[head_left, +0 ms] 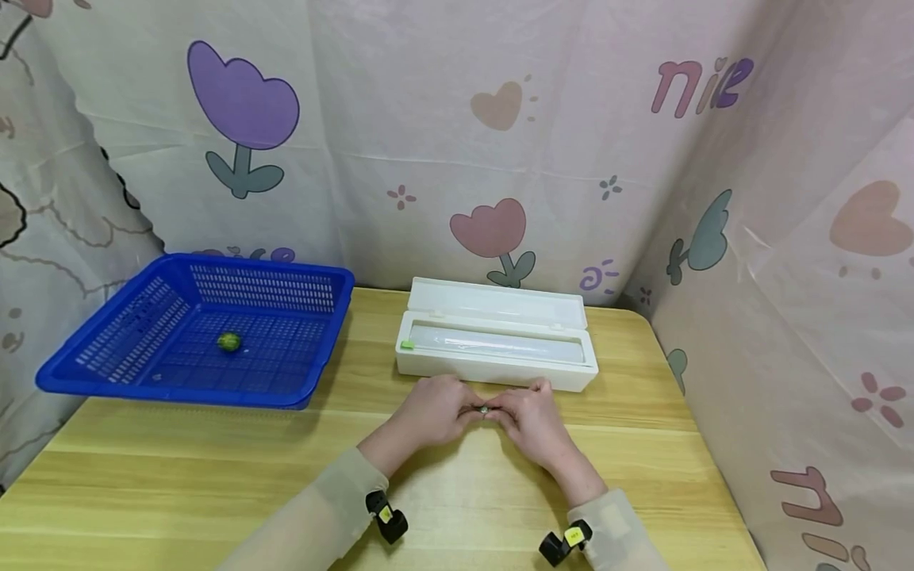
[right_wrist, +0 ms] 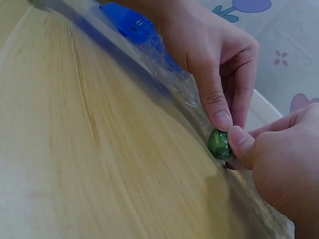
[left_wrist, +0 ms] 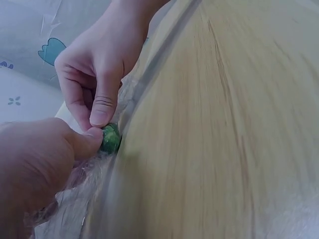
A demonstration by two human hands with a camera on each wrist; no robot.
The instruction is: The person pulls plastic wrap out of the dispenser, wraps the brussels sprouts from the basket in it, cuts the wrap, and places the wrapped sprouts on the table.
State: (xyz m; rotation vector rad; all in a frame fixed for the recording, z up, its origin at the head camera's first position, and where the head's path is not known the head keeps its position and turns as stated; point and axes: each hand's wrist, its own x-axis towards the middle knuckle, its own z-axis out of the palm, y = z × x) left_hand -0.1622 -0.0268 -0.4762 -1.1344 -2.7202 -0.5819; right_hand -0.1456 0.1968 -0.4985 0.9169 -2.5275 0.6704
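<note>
I see the left hand (head_left: 435, 411) and right hand (head_left: 531, 422) pinching the wrapped green ball (right_wrist: 219, 144), fingers nearly closed, in from the desk's (head_left: 214, 472) far edge. Uneven tugging could tear the film (left_wrist: 75, 206) or pop the ball loose.

Green ball (right_wrist: 219, 144): small, round, glossy, mottled light and dark. Lies at my twelve o'clock, pinched by thumbs and fingers, my left hand (head_left: 437, 411) at its nine, my right hand (head_left: 531, 420) at its three. Plastic film (right_wrist: 182, 89): clear, thin, wrinkled, about the ball, spreading toward nine and three. Cannot tell how fully it wraps.
</note>
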